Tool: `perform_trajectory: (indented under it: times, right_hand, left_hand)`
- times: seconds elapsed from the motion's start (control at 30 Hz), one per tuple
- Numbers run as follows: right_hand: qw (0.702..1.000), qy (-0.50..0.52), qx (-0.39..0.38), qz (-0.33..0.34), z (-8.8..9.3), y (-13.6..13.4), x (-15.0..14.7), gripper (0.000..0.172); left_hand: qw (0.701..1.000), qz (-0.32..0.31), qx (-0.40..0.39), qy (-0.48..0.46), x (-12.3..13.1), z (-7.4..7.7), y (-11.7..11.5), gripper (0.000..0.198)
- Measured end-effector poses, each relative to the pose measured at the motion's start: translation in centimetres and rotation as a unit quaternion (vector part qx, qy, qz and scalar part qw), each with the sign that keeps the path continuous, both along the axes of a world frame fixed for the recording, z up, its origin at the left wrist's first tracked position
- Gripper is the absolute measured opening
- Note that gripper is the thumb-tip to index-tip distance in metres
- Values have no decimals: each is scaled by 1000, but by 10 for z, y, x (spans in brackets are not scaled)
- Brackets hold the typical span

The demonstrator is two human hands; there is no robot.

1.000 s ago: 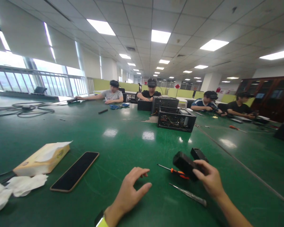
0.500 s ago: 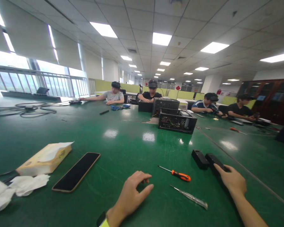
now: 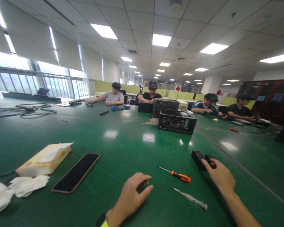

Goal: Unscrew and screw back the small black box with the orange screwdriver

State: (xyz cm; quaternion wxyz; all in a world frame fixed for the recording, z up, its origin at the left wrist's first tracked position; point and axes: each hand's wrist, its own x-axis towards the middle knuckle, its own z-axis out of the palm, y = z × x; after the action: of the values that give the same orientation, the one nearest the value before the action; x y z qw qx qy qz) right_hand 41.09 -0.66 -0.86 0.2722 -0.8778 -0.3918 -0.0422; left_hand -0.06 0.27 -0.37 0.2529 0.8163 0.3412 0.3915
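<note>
My left hand [image 3: 133,190] rests on the green table [image 3: 123,142], palm down, fingers loosely bent and apart, holding nothing. Two black oblong blocks [image 3: 198,157] lie side by side at the right. My right hand [image 3: 220,175] is over the right-hand black block [image 3: 209,156], its thumb reaching the edge of the left one and its fingers curled over the far side. Most of that right block is hidden by the hand. Between my hands lie an orange-and-black screwdriver [image 3: 181,176] and a clear-handled screwdriver [image 3: 191,198].
At the left are a phone [image 3: 77,173], a tissue pack [image 3: 44,159] and crumpled tissues [image 3: 29,186]. Open black computer cases [image 3: 177,121] stand further back. Cables [image 3: 29,108] lie at the far left. Several people sit across the table, and another screwdriver [image 3: 238,131] lies far right.
My right hand has moved left and slightly forward over the black blocks, its thumb now at the left one. My left hand has stayed put. The far-left person's outstretched hand has drawn inward.
</note>
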Motion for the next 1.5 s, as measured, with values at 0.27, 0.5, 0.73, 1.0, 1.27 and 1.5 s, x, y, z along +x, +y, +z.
perform_trajectory:
  times: [0.27, 0.5, 0.73, 1.0, 1.27, 1.5]
  right_hand:
    - [999, 15, -38, 18, -16, 8, -6, 74]
    - [996, 42, 42, 72, -12, 8, -3, 79]
    - [925, 108, 81, 356, 2, -9, -70, 62]
    - [835, 111, -41, 537, 19, -46, -157, 52]
    - [825, 172, -85, 532, 13, -46, -152, 55]
    - [812, 191, -102, 543, 13, -48, -151, 60]
  left_hand:
    - [1000, 2, -2, 16, 1, 2, -2, 18]
    - [1000, 8, 8, 9, 1, -1, 0, 18]
    - [999, 24, 29, -22, 0, 3, 1, 26]
    - [998, -58, 10, 22, -1, 2, -3, 71]
    - [995, -60, -7, 76, 4, 2, -5, 43]
    - [995, -75, -8, 70, 4, 5, -8, 38]
